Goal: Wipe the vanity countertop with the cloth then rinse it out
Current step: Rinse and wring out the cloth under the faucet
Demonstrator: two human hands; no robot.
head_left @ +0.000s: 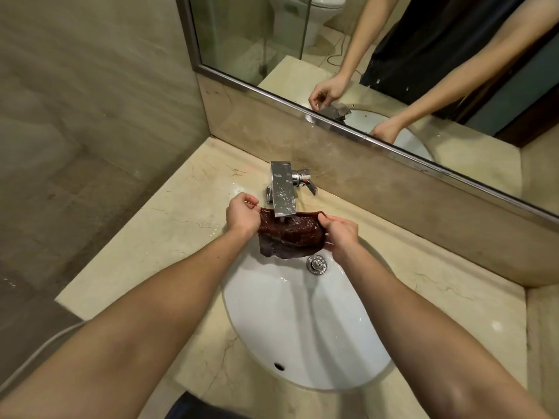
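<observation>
A wet dark red-brown cloth [289, 234] is stretched out flat under the spout of the chrome faucet [282, 189], above the back of the white oval sink [290, 325]. My left hand [242, 214] pinches its left edge and my right hand [340, 232] pinches its right edge. A thin stream of water falls from the spout onto the cloth. The beige marble vanity countertop [169, 228] surrounds the sink and shows wet patches near the faucet.
The faucet's lever handle [308, 182] sticks out to the right. A chrome drain plug [316, 264] sits just below the cloth. A mirror [393, 55] runs along the backsplash. A wall closes off the left side, and a white hose [39, 352] hangs below the counter.
</observation>
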